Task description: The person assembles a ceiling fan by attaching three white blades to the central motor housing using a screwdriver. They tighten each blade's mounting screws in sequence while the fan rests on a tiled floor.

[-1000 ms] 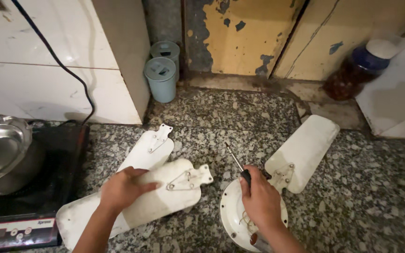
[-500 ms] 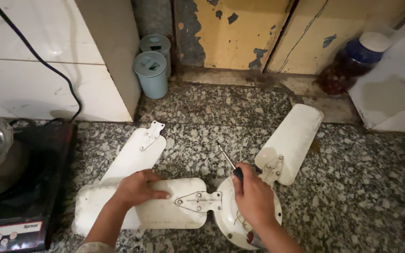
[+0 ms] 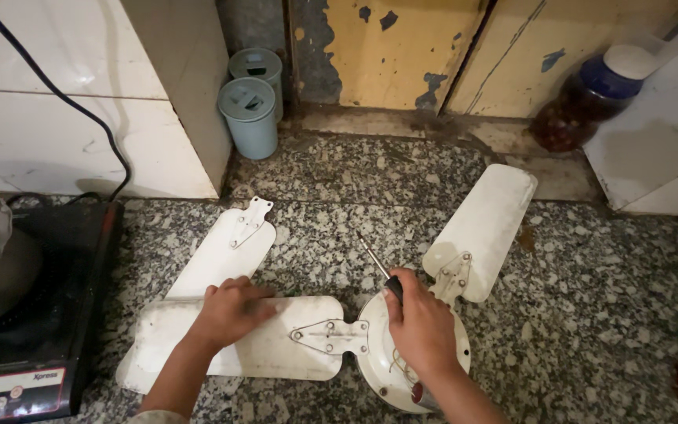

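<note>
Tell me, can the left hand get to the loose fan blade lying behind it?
Probably yes. The left hand rests on one blade, and the loose fan blade lies right beside it with nothing between.

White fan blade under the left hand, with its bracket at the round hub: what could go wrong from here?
1. The left hand only presses flat on the white fan blade; its metal bracket might slide off the round white hub before it is fastened.
2. The right hand holds the black-handled screwdriver with its tip pointing away from the bracket, so a hurried turn may slip.
3. The loose second blade lies partly beneath and could shift.
</note>
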